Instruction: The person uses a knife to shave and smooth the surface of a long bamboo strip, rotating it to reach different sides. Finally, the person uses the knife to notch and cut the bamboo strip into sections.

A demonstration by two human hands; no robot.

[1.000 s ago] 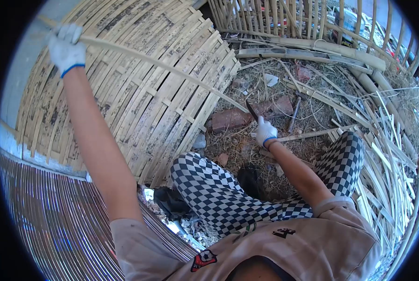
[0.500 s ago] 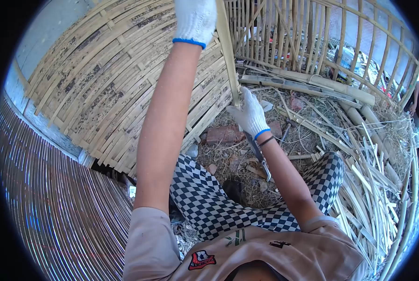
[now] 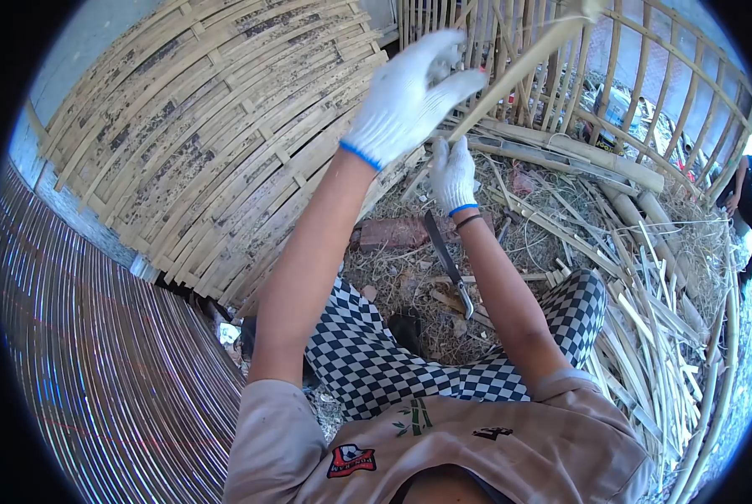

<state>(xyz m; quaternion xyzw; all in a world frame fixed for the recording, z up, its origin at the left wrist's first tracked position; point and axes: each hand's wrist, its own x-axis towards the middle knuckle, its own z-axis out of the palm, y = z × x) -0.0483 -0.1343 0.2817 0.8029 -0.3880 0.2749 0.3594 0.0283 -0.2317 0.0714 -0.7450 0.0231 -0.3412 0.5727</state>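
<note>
My right hand (image 3: 454, 178), in a white knit glove with a blue cuff, is closed around the lower part of a long, flat bamboo strip (image 3: 518, 71). The strip slants up to the right, its far end blurred near the top edge. To the left of it, my left hand (image 3: 413, 99) is gloved the same way, fingers curved and apart with nothing between them. On the ground below the right hand lies a long-bladed knife (image 3: 448, 262), beside a reddish brick (image 3: 391, 233).
A woven bamboo panel (image 3: 199, 143) leans at the left, above a corrugated sheet (image 3: 115, 336). Bamboo poles (image 3: 577, 151) lie before a slatted bamboo fence (image 3: 636, 76). Many split strips (image 3: 644, 361) are heaped at the right. Another person (image 3: 749, 202) is at the far right edge.
The bamboo strip has swung from nearly upright to a rightward slant. My left hand has come down and right, away from the top edge. The knife now lies fully in sight.
</note>
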